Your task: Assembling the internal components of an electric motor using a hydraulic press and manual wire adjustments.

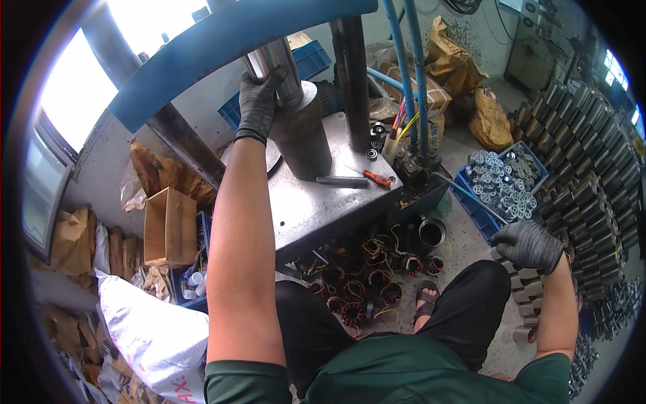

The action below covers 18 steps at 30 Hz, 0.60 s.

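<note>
In a dark grey glove, my left hand (257,104) is wrapped round the left side of a shiny steel cylinder (286,74). The cylinder stands upright on a thick, dull metal cylindrical block (301,135), under the blue crossbeam (235,40) of a press. The block rests on the press's steel table (296,209). At the right, my gloved right hand (531,246) is closed at the end of a long thin lever (474,198), which runs from the pump unit (417,165) beside the press. Its fingertips are partly hidden.
On the table lie an orange-handled screwdriver (378,178) and a metal bar (342,182). Several wound motor stators (353,313) lie on the floor below. A blue crate (501,185) of metal parts and stacked metal cylinders (579,222) stand right; a white sack (151,330) lies left.
</note>
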Tool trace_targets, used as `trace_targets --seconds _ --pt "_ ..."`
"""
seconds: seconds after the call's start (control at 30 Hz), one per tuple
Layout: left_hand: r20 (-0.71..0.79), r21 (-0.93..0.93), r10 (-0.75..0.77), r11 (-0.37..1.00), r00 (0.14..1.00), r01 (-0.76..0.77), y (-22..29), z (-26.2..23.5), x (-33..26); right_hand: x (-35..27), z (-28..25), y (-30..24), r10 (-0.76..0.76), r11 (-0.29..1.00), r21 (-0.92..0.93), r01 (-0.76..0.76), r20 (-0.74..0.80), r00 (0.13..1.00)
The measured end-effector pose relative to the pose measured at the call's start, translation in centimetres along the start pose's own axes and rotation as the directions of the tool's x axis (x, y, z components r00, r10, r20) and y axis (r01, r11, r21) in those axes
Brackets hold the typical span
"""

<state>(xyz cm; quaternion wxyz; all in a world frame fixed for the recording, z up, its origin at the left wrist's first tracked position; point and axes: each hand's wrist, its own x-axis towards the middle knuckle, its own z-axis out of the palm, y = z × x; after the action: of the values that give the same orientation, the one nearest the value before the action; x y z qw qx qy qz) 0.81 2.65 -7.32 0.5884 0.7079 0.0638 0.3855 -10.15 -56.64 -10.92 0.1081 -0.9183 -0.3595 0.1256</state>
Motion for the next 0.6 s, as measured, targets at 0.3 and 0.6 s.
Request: trace_targets --seconds 0.3,0.6 --pt "0.024 -0.053 -0.007 0.999 1.0 0.009 -0.1 0.1 -0.1 0.2 -0.2 0.4 0.115 0.985 0.123 -0.118 0.025 0.993" --pt "0.026 -0.068 0.008 0.998 1.0 -0.006 -0.6 0.0 0.3 0.3 -0.7 0.2 0.188 0.961 0.202 -0.191 0.034 0.982"
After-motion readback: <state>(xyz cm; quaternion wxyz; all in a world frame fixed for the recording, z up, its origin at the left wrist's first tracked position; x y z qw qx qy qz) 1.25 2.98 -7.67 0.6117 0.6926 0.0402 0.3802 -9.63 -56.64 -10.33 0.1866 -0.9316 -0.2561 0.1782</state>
